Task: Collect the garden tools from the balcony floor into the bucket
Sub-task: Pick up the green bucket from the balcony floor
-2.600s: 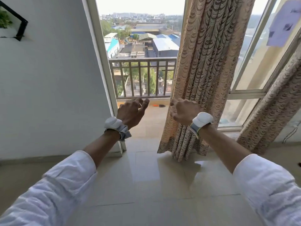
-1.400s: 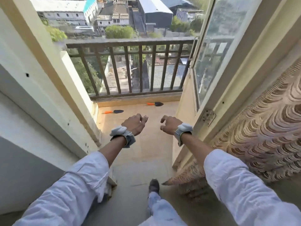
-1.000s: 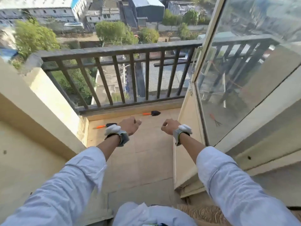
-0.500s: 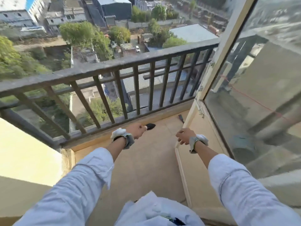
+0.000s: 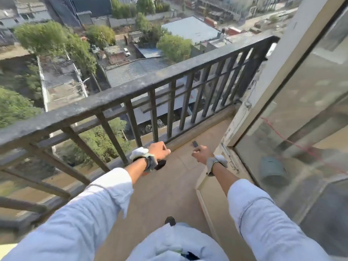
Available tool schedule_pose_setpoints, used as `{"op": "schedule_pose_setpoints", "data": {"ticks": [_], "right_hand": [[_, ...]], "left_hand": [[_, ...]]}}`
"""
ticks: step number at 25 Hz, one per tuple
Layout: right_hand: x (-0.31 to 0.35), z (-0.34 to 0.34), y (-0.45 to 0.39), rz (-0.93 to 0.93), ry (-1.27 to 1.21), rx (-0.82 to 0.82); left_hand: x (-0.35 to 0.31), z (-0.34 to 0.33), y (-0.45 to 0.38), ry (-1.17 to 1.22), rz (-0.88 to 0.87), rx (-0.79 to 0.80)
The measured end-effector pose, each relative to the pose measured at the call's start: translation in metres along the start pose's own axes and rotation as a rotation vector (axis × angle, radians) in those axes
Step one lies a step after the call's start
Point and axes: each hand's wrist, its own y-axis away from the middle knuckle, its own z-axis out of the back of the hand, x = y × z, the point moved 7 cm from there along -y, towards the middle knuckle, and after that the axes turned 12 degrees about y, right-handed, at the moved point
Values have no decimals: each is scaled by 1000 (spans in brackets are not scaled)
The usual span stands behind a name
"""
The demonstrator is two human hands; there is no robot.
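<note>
A small trowel with a black blade (image 5: 161,164) and an orange handle lies on the balcony floor (image 5: 169,189). It is mostly hidden under my left wrist. My left hand (image 5: 160,150) hovers just above it near the railing's base, fingers curled and holding nothing. A second dark tool (image 5: 194,143) lies farther along the floor, just beyond the fingertips of my right hand (image 5: 200,153). That hand is empty, its fingers loosely apart. A teal bucket-like shape (image 5: 273,172) shows through the glass pane on the right.
A dark metal railing (image 5: 131,87) runs along the balcony's left and far side, with a long drop beyond. An open glass door (image 5: 282,119) and its cream frame (image 5: 209,210) close off the right. My knee and shoe (image 5: 170,220) are at the bottom.
I have stepped out onto the balcony and turned right along it. Both hands have come down toward the floor, and the left now covers the trowel that lay ahead of it.
</note>
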Motion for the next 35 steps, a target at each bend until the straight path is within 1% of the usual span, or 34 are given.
{"op": "schedule_pose_setpoints", "data": {"ticks": [2,7,9,10,13,15,17,20,23,25,27,29,35], "right_hand": [[7,16,-34,-62,-23,-10],[16,51,-100,-241,-146,-141],[19,56,-116,-289,-183,-172],[20,57,-132,-343,-206,-195],[25,69,-158,-427,-260,-227],[23,84,-182,-492,-325,-293],[19,105,-200,-549,-372,-364],[2,131,-228,-627,-465,-426],[-31,161,-260,-715,-526,-507],[-41,167,-270,-728,-518,-493],[-60,185,-285,-791,-527,-514],[-67,193,-291,-810,-554,-508],[-128,241,-324,-925,-608,-579]], "left_hand": [[-17,13,-38,-32,-22,12],[-61,33,-136,-100,-105,78],[-73,32,-163,-132,-135,103],[-83,32,-190,-168,-172,139],[-108,28,-237,-228,-259,225],[-136,28,-271,-247,-325,286],[-165,25,-299,-251,-364,310],[-208,7,-335,-292,-409,378],[-256,-20,-379,-326,-440,423],[-269,-29,-391,-359,-452,443],[-297,-46,-413,-390,-477,464],[-306,-53,-421,-396,-477,501],[-383,-96,-468,-430,-538,564]]}}
